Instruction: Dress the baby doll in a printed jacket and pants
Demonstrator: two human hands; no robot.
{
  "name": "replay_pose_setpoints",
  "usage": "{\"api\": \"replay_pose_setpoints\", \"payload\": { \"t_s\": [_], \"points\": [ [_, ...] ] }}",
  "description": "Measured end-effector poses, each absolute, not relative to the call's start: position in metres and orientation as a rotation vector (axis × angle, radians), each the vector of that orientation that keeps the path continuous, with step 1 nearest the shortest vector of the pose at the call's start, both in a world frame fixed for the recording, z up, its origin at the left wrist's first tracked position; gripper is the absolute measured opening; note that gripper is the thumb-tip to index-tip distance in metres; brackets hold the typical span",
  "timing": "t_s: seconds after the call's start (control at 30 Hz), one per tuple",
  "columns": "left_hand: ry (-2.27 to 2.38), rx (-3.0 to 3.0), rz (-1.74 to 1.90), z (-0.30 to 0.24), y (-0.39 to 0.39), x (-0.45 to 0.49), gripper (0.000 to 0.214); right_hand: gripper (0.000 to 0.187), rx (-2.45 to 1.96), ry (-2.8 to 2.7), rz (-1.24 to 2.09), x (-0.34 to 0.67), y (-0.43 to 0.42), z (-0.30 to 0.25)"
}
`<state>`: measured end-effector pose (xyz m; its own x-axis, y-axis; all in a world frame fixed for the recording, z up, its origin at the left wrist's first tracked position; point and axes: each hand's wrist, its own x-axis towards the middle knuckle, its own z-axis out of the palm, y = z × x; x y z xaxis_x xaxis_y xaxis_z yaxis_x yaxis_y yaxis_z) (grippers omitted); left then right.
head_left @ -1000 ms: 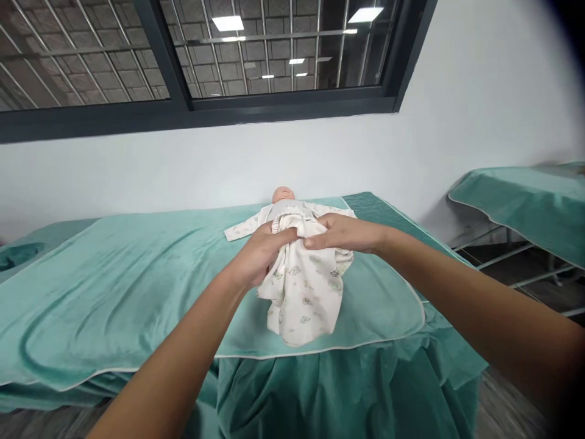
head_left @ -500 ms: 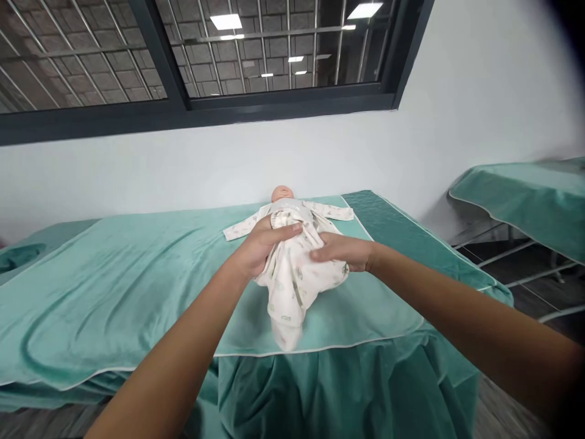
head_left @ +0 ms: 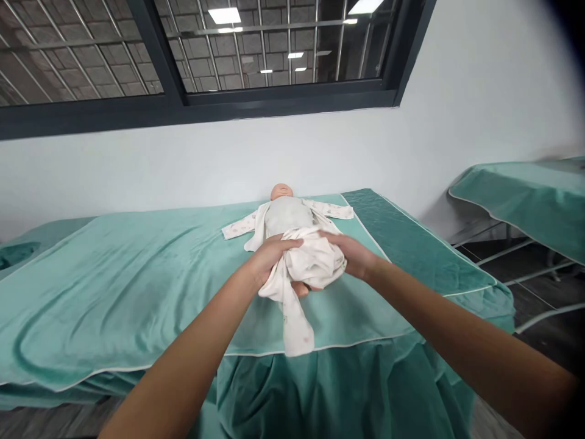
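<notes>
A baby doll [head_left: 286, 211] lies on its back on a teal towel [head_left: 137, 286], head toward the wall. Its grey torso shows and a white printed top lies open beneath it, sleeves spread. White printed baby trousers [head_left: 305, 268] are bunched over the doll's legs, one leg of the trousers trailing toward the bed's front edge. My left hand [head_left: 269, 256] is closed on the left side of the bunched trousers. My right hand [head_left: 350, 253] grips their right side. A bit of the doll's bare leg shows under the cloth.
The bed [head_left: 347, 378] is draped in teal fabric and stands against a white wall under a dark-framed window [head_left: 205, 55]. A second teal-covered bed [head_left: 525, 195] stands at the right, with a gap of floor between.
Both hands have pulled the trousers down from the doll's chest toward its legs. The grey torso is now uncovered and the cloth is bunched lower, one trouser leg now trailing out.
</notes>
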<state>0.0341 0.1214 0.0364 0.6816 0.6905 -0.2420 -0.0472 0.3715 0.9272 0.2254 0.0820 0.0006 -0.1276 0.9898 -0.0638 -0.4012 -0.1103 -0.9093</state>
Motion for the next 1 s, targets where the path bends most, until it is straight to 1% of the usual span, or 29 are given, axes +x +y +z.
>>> {"api": "replay_pose_setpoints", "payload": {
  "t_s": [0.1, 0.17, 0.23, 0.33, 0.47, 0.57, 0.63, 0.73, 0.83, 0.9, 1.0],
  "points": [
    [0.84, 1.271, 0.475, 0.011, 0.131, 0.043, 0.039, 0.031, -0.991, -0.834, 1.649, 0.214, 0.063, -0.033],
    [0.924, 1.526, 0.398, -0.001, 0.133, 0.049, 0.033, 0.031, -1.078, -0.781, 1.638, 0.209, 0.05, -0.049],
    [1.021, 1.795, 0.345, -0.006, 0.132, 0.054, 0.029, 0.032, -1.217, -0.816, 1.51, 0.208, 0.041, -0.059],
    [1.108, 2.031, 0.281, -0.005, 0.128, 0.06, 0.03, 0.032, -1.406, -1.042, 1.239, 0.215, 0.037, -0.069],
    [1.079, 2.069, 0.229, -0.003, 0.125, 0.064, 0.028, 0.036, -1.344, -1.152, 1.128, 0.221, 0.042, -0.082],
    [0.947, 1.986, 0.25, -0.005, 0.129, 0.062, 0.028, 0.037, -1.268, -1.071, 1.084, 0.22, 0.047, -0.089],
    [0.875, 1.831, 0.296, -0.007, 0.131, 0.058, 0.031, 0.037, -1.201, -0.955, 1.119, 0.219, 0.049, -0.089],
    [0.798, 1.48, 0.316, -0.009, 0.13, 0.052, 0.04, 0.035, -1.077, -0.83, 1.175, 0.219, 0.053, -0.083],
    [0.639, 1.174, 0.308, -0.008, 0.128, 0.048, 0.051, 0.029, -1.037, -0.801, 1.097, 0.22, 0.059, -0.075],
    [0.604, 1.119, 0.361, -0.005, 0.131, 0.048, 0.055, 0.026, -1.043, -0.796, 1.046, 0.221, 0.067, -0.072],
    [0.646, 1.184, 0.502, 0.001, 0.147, 0.053, 0.051, 0.028, -1.044, -0.803, 0.992, 0.223, 0.087, -0.072]
  ]
}}
